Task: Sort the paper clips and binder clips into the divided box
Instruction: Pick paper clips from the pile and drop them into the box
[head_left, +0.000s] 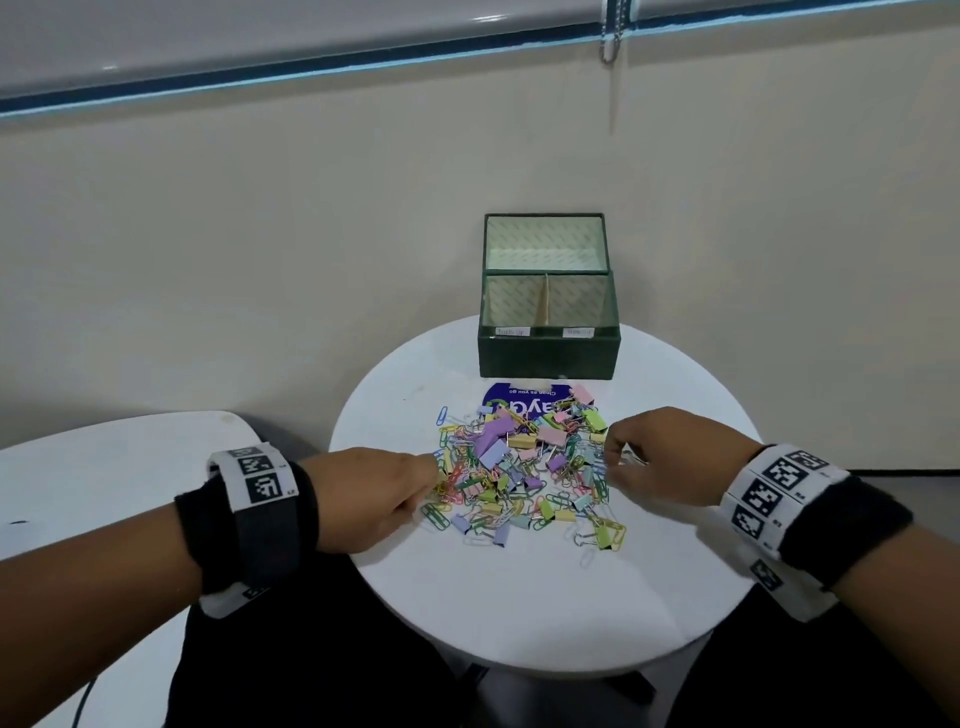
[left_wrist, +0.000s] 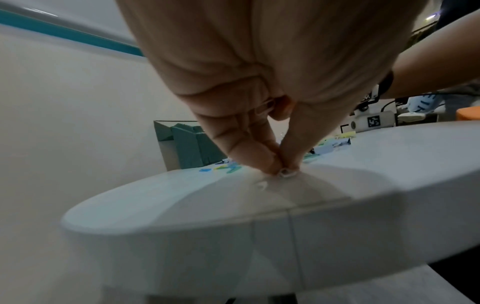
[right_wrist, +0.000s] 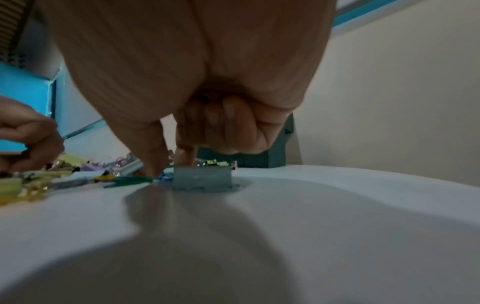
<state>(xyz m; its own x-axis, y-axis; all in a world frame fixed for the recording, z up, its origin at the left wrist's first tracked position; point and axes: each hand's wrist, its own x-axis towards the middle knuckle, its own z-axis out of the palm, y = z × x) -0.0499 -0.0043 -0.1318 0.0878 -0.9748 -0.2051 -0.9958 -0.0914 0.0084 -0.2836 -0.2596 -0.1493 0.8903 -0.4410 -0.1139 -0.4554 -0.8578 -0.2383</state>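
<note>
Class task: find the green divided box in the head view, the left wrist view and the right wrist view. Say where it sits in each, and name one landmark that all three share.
Head: the green box stands open at the far edge of the table, right of centre.
Left wrist: the green box is left of the fingers, mid-height.
Right wrist: the green box shows behind the fingers, right of centre.
Shared landmark: the round white table.

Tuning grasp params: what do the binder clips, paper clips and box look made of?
Binder clips: pastel painted bodies, likely sheet metal, with shiny wire handles.
Paper clips: thin bent wire in bright colours, probably coated.
Divided box: dark green matte outside, pale patterned lining, thin divider; looks like covered cardboard, not certain.
</note>
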